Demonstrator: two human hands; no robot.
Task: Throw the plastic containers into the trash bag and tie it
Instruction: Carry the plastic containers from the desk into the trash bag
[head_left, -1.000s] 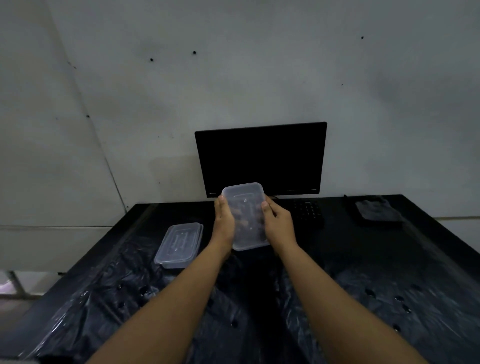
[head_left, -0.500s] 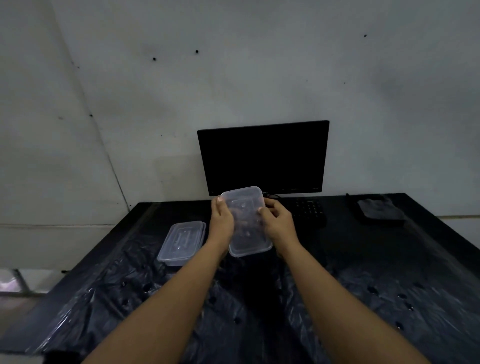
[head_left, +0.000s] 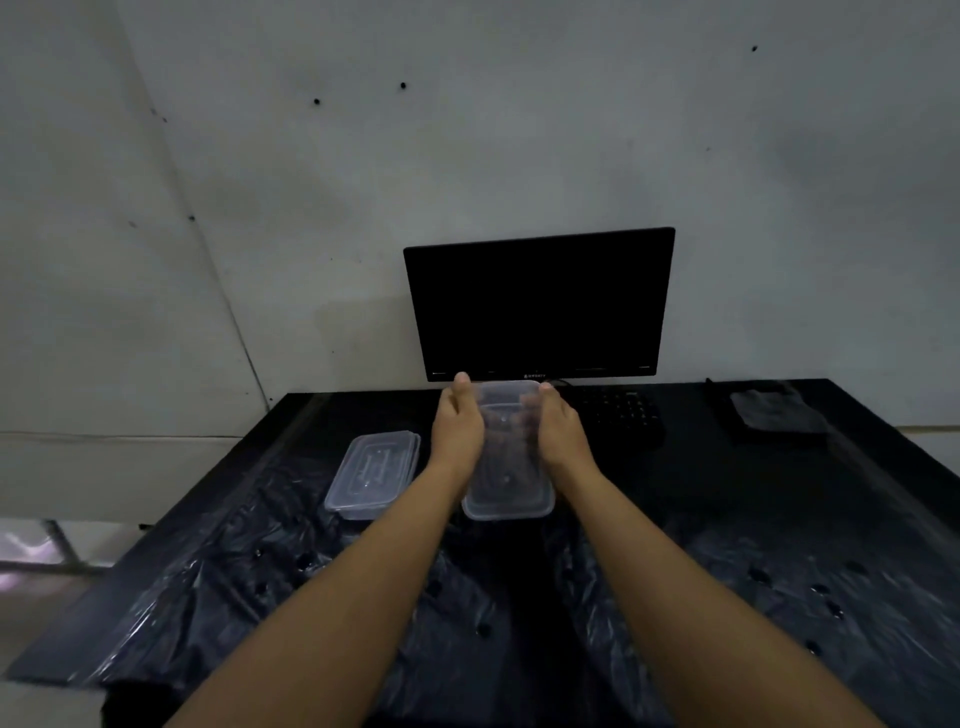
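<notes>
Hands clasp one clear container above the black trash bag.

You hold the clear container (head_left: 506, 457) between your left hand (head_left: 457, 428) and right hand (head_left: 561, 431), one palm on each long side, thumbs up near the far rim and fingers (head_left: 527, 415) curled underneath, showing dimly through the plastic. That two-sided hold probably keeps the light, slippery tub level while you carry it. It hangs over the trash bag (head_left: 727, 582), which lies spread flat and crinkled across the table (head_left: 857, 415), with no mouth visibly open, so you likely need to find the opening first. A second container (head_left: 371, 475) with its lid on rests on the bag just left of your left wrist. Behind stand a dark monitor (head_left: 540, 304) and keyboard (head_left: 621, 413).
</notes>
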